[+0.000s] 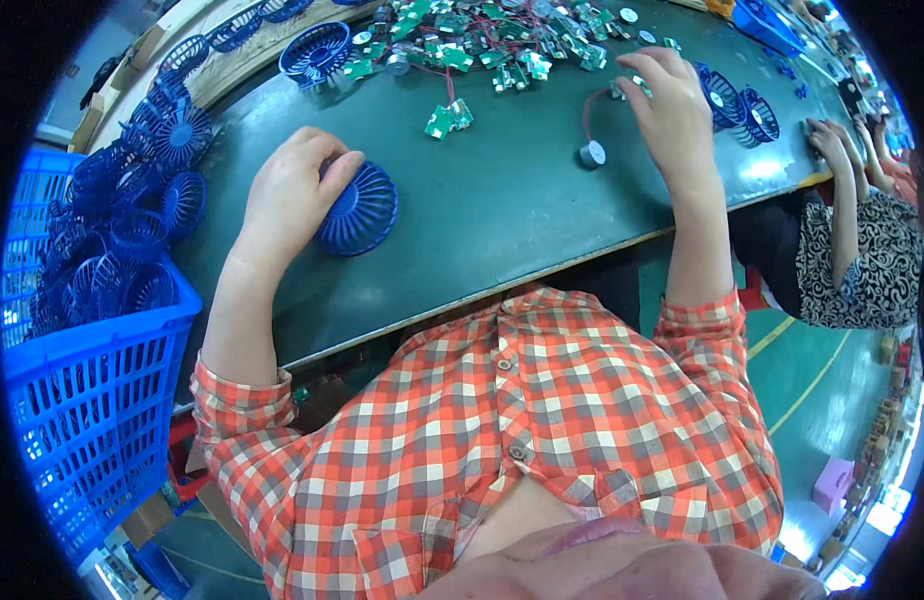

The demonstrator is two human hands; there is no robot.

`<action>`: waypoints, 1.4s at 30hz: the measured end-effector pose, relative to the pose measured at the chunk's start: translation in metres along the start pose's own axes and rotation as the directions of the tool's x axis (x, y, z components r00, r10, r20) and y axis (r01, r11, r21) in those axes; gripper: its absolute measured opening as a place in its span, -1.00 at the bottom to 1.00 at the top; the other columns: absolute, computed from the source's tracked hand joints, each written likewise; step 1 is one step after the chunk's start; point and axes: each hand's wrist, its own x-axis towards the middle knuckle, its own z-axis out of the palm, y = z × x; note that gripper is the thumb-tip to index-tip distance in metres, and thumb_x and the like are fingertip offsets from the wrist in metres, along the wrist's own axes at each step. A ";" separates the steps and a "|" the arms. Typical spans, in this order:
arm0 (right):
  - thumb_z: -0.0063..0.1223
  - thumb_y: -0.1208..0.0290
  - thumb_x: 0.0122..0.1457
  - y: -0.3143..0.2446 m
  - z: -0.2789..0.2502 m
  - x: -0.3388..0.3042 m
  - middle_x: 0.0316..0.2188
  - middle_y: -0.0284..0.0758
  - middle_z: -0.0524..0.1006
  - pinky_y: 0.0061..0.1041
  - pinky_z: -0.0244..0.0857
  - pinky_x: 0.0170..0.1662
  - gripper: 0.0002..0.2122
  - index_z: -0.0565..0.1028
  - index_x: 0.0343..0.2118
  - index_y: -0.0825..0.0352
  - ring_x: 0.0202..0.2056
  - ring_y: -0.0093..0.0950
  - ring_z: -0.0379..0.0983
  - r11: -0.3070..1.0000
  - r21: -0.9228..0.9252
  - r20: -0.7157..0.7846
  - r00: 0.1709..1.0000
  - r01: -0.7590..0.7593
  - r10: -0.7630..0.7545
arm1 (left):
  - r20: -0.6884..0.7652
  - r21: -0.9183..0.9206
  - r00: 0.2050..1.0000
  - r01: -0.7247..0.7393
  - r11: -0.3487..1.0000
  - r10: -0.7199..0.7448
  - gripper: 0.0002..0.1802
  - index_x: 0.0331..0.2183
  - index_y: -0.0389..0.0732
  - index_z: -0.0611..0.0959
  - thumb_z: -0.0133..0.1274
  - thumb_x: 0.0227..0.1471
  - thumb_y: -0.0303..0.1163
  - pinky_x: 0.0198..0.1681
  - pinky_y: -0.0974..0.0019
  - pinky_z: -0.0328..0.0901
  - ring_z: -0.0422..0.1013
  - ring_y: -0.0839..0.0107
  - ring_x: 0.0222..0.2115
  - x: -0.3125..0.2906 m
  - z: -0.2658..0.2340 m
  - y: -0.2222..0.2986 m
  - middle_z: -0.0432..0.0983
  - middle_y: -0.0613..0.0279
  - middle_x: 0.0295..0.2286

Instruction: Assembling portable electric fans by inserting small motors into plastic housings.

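My left hand (287, 190) is closed on a round, dark blue slatted fan guard (364, 212), with its thumb over the upper rim. The guard is at the table's near left. My right hand (670, 120) pinches a small green circuit board (619, 91), mostly hidden behind the fingers. From that board a thin red wire (587, 112) runs to a small silver motor (591, 154) beside the hand. Whether the motor rests on the table or hangs just above it, I cannot tell.
A heap of wired green circuit boards (482, 40) covers the far middle of the green table (482, 210). One board pair (449, 118) lies nearer. A blue crate (102, 400) piled with fan guards (132, 200) stands at left. More guards (757, 115) and a co-worker's hand (832, 140) are at right.
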 end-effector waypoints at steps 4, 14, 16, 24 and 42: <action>0.24 0.33 0.11 -0.048 -0.012 -0.035 -0.26 -0.24 0.55 -0.34 0.41 -0.21 -0.79 0.57 -0.24 0.30 -0.26 -0.21 0.52 0.962 0.165 0.158 0.969 -0.216 0.191 | -0.017 0.081 0.977 0.213 0.974 -0.212 -0.59 -0.37 -0.28 0.67 0.06 0.16 -0.08 -0.14 0.10 0.36 0.49 0.01 -0.27 -0.008 0.001 -0.001 0.56 -0.03 -0.31; 0.18 0.40 0.17 -0.033 -0.016 -0.057 -0.39 -0.21 0.56 -0.43 0.38 -0.30 -0.83 0.57 -0.23 0.37 -0.40 -0.36 0.52 0.883 0.203 0.256 0.893 -0.423 0.370 | 0.277 -0.222 0.943 -0.121 0.967 0.182 -0.45 0.10 -0.24 0.50 0.07 0.02 -0.44 0.13 0.19 0.28 0.41 0.11 0.05 -0.013 -0.032 -0.030 0.49 -0.01 0.01; 0.17 0.39 0.18 -0.027 -0.020 -0.063 -0.40 -0.22 0.55 -0.43 0.36 -0.31 -0.82 0.58 -0.23 0.38 -0.42 -0.38 0.51 0.914 0.150 0.208 0.916 -0.378 0.344 | 0.371 -0.185 0.909 -0.127 0.975 0.189 -0.26 0.19 -0.20 0.41 0.10 -0.11 -0.55 0.21 0.21 0.22 0.33 0.11 0.14 -0.014 -0.039 -0.027 0.40 0.01 0.11; 0.27 0.32 0.09 -0.036 -0.018 -0.065 -0.39 -0.26 0.51 -0.34 0.36 -0.32 -0.74 0.56 -0.19 0.31 -0.40 -0.31 0.50 0.950 0.063 0.188 0.938 -0.307 0.291 | 0.307 -0.070 0.913 -0.260 0.963 0.268 -0.32 0.04 -0.23 0.49 0.30 -0.21 -0.53 -0.01 0.15 0.34 0.44 0.09 -0.13 -0.009 -0.020 -0.001 0.52 0.04 -0.17; 0.29 0.56 0.01 -0.120 -0.023 -0.010 -0.39 -0.26 0.54 -0.46 0.36 -0.27 -0.75 0.57 -0.21 0.38 -0.35 -0.35 0.47 0.859 0.476 0.185 0.933 0.189 -0.307 | 0.612 -0.733 0.791 0.572 0.367 -0.010 -0.58 0.07 -0.28 0.50 -0.05 0.29 -0.23 -0.71 0.64 0.22 0.40 0.67 -0.73 -0.010 0.016 0.026 0.55 0.31 -0.60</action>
